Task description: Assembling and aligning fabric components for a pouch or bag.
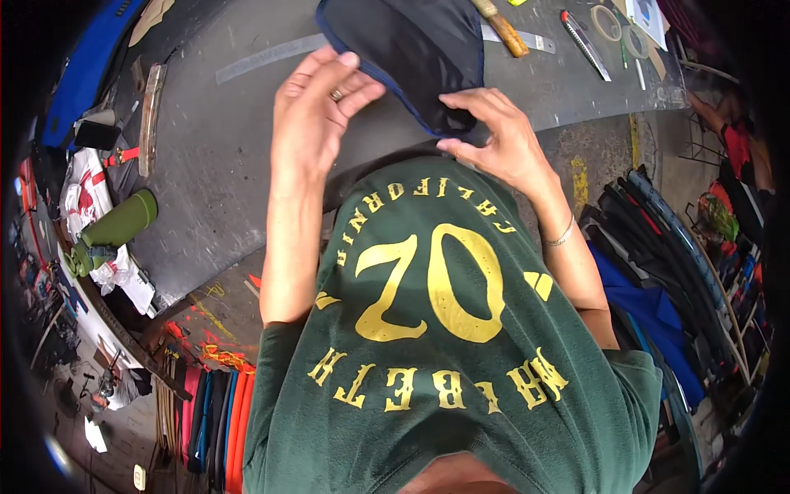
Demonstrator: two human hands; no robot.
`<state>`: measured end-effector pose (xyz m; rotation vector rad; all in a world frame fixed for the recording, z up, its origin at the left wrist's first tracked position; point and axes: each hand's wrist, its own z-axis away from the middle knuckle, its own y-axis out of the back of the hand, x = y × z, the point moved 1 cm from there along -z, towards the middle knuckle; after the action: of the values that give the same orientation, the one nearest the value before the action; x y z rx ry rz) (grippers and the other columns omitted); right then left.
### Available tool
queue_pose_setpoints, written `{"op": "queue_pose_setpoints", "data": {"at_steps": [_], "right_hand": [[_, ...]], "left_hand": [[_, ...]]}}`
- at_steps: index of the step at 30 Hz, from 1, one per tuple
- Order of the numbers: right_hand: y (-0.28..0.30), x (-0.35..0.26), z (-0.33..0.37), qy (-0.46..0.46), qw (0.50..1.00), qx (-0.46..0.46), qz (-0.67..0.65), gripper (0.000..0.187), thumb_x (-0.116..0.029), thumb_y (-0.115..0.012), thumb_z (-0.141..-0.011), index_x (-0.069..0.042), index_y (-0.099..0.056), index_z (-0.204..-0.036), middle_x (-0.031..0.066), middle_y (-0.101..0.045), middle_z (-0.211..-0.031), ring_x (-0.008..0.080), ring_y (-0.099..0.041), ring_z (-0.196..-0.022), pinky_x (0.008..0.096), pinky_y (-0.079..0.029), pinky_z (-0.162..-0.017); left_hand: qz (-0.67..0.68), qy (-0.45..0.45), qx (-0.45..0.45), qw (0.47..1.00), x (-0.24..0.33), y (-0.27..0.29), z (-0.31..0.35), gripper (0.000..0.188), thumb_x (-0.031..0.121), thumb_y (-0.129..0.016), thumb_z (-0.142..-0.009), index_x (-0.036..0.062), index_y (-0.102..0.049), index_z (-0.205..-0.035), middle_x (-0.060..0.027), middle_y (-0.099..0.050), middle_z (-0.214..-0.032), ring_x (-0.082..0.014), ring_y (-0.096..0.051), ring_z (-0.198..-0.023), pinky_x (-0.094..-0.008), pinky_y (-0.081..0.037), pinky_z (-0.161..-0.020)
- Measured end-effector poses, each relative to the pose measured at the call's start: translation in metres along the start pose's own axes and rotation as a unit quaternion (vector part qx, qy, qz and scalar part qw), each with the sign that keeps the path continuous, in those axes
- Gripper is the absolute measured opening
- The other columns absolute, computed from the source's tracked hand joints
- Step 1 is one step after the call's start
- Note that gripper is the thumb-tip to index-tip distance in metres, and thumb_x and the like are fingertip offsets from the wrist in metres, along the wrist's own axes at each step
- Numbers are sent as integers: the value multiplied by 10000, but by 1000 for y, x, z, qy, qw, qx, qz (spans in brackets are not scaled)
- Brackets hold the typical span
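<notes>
A grey counter point(239, 165) fills a cluttered workshop. On it lies one dark fabric piece point(411, 49) with a blue edge. The left hand point(317, 107) pinches its near-left edge in a narrow grip; the right hand point(498, 136) pinches the near corner. One green bottle point(111, 230) lies well left of the left grip, and one ruler point(271, 56) lies just beyond it.

I found open grey worktable point(222, 165) surface left of the left hand point(317, 107), passable as far as the wooden strip point(151, 115) and green bottle point(115, 230) at the left edge. Far right, a wooden-handled tool point(504, 29), metal ruler point(527, 39), utility knife point(586, 45) and tape rolls point(609, 23) obstructed passage. The dark fabric piece point(420, 49) occupied the far centre.
</notes>
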<state>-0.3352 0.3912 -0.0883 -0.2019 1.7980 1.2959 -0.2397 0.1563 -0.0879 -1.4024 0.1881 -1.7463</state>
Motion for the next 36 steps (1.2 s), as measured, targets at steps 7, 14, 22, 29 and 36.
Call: {"op": "queue_pose_setpoints", "data": {"at_steps": [7, 14, 22, 29, 36], "right_hand": [[-24, -12, -7, 91, 994, 60, 29, 321, -20, -779, -762, -62, -746, -1079, 66, -681, -991, 241, -655, -907, 348, -546, -788], [-10, -31, -19, 141, 985, 76, 69, 456, 55, -741, -699, -126, -761, -1116, 30, -546, -820, 206, -567, -762, 337, -511, -689], [-2, -23, -15, 157, 984, 74, 48, 433, 45, -757, -728, -97, -743, -1137, 40, -562, -850, 208, -565, -736, 334, -503, -658], [4, -44, -21, -15, 976, 100, -194, 289, -40, -767, -857, -8, -725, -1140, 83, -687, -985, 102, -640, -799, 226, -522, -677], [14, -44, -24, -78, 977, 135, -146, 138, -51, -755, -879, 4, -764, -1005, 41, -712, -846, 48, -627, -717, 198, -497, -624]], "left_hand": [[-106, -29, 60, 992, -10, 0, 20, 201, 100, -639, -983, -29, -618, -1136, -98, -713, -957, -185, -715, -820, -339, -633, -782], [-174, -85, 69, 979, -11, -20, 38, 209, 93, -671, -968, -42, -625, -1121, -101, -717, -916, -165, -710, -780, -312, -633, -739], [-94, -32, 41, 994, -4, -16, 34, 166, 79, -694, -948, -57, -640, -1027, -100, -712, -845, -160, -716, -742, -319, -635, -754], [-181, -30, 21, 983, -18, -38, 34, 254, 165, -641, -1001, -71, -650, -1094, -127, -716, -882, -186, -726, -800, -324, -634, -777], [-254, -47, -7, 966, -18, -55, 32, 289, 180, -621, -1012, -99, -671, -1070, -139, -737, -884, -165, -732, -826, -295, -619, -776]]}}
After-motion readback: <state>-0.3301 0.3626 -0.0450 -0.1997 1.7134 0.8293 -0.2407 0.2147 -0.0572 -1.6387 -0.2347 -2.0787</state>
